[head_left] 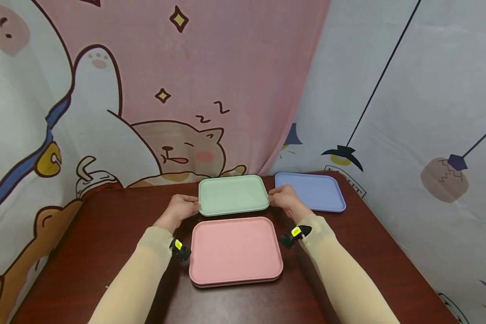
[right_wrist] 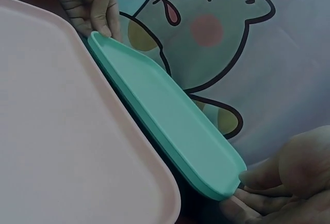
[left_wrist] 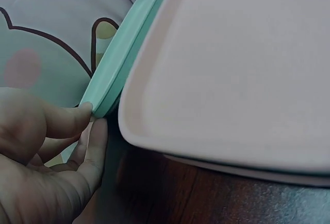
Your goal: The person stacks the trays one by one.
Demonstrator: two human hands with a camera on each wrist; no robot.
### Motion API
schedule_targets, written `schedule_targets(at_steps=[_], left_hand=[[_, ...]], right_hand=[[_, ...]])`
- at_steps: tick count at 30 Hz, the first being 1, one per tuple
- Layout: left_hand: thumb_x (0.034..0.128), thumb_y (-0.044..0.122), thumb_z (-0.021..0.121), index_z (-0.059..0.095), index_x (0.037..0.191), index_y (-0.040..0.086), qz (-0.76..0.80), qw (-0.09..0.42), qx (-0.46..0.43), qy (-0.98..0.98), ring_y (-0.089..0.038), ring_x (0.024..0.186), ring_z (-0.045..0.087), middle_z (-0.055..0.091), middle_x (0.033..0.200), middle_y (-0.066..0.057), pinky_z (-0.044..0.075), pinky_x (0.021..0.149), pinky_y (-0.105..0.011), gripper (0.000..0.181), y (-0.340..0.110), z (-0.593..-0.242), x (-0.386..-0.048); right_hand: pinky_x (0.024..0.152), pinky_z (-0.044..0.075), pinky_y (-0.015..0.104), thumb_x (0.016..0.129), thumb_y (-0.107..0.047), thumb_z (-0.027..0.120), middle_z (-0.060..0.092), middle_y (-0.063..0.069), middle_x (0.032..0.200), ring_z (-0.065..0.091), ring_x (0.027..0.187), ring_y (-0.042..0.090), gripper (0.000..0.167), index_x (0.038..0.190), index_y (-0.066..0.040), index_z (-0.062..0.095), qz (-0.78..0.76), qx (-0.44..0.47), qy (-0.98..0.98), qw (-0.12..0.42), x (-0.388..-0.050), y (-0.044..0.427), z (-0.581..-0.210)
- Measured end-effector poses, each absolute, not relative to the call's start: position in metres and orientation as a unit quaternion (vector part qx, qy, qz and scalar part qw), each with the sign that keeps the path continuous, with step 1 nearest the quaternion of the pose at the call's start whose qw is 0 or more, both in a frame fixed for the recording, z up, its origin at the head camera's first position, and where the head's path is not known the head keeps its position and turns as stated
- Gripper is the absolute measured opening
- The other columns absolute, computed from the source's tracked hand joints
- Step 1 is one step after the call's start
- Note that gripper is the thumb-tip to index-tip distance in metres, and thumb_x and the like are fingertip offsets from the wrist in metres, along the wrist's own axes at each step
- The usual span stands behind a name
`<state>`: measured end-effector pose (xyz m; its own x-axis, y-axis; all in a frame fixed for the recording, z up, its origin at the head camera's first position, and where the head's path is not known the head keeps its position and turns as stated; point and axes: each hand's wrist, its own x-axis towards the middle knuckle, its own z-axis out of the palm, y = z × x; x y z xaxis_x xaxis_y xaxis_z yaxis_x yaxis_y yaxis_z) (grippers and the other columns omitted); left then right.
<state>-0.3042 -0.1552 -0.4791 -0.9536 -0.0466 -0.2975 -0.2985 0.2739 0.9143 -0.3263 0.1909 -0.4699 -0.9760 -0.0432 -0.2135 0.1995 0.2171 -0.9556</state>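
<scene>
A light green tray [head_left: 234,195] is at the back of the table, held level between both hands. My left hand [head_left: 180,209] pinches its left end between thumb and fingers, as the left wrist view shows. At the opposite end my right hand [head_left: 288,201] pinches the rim; the right wrist view shows the thumb above and fingers below. Whether the green tray touches the table I cannot tell. Just in front of it lies a pink tray [head_left: 236,249], with another edge visible beneath it, so they look stacked.
Behind my right hand, a blue tray [head_left: 313,192] lies near the back right corner of the brown table [head_left: 105,234]. A cartoon-printed cloth [head_left: 235,67] hangs along the table's back edge and both sides.
</scene>
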Motion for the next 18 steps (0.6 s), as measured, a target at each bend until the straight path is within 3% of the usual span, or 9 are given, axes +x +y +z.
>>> schedule_targets(at_steps=[7, 12, 18], left_hand=[[0.1024, -0.003, 0.065, 0.053, 0.146, -0.013, 0.646, 0.122, -0.087, 0.749, -0.024, 0.113, 0.066, 0.058, 0.139, -0.027, 0.055, 0.105, -0.039, 0.046, -0.161, -0.474, -0.301], [0.1014, -0.006, 0.064, 0.051, 0.146, -0.015, 0.671, 0.147, -0.080, 0.723, -0.021, 0.108, 0.066, 0.059, 0.140, -0.026, 0.053, 0.107, -0.040, 0.047, -0.166, -0.470, -0.300], [0.0987, -0.007, 0.067, 0.056, 0.142, -0.014, 0.680, 0.152, -0.079, 0.713, -0.018, 0.100, 0.068, 0.064, 0.131, -0.022, 0.057, 0.101, -0.037, 0.045, -0.169, -0.467, -0.299]], right_hand=[[0.103, 0.056, 0.049, 0.101, 0.007, 0.060, 0.054, 0.037, 0.135, 0.066, 0.091, 0.023, 0.045, 0.140, 0.026, 0.047, -0.626, 0.042, 0.771, 0.110, -0.324, 0.195, -0.466], [0.092, 0.061, 0.040, 0.102, 0.008, 0.059, 0.062, 0.028, 0.119, 0.067, 0.085, 0.017, 0.044, 0.139, 0.027, 0.046, -0.646, 0.028, 0.754, 0.113, -0.323, 0.198, -0.462], [0.087, 0.063, 0.037, 0.102, 0.010, 0.058, 0.067, 0.020, 0.105, 0.070, 0.088, 0.023, 0.035, 0.132, 0.027, 0.052, -0.664, 0.009, 0.738, 0.118, -0.320, 0.203, -0.458]])
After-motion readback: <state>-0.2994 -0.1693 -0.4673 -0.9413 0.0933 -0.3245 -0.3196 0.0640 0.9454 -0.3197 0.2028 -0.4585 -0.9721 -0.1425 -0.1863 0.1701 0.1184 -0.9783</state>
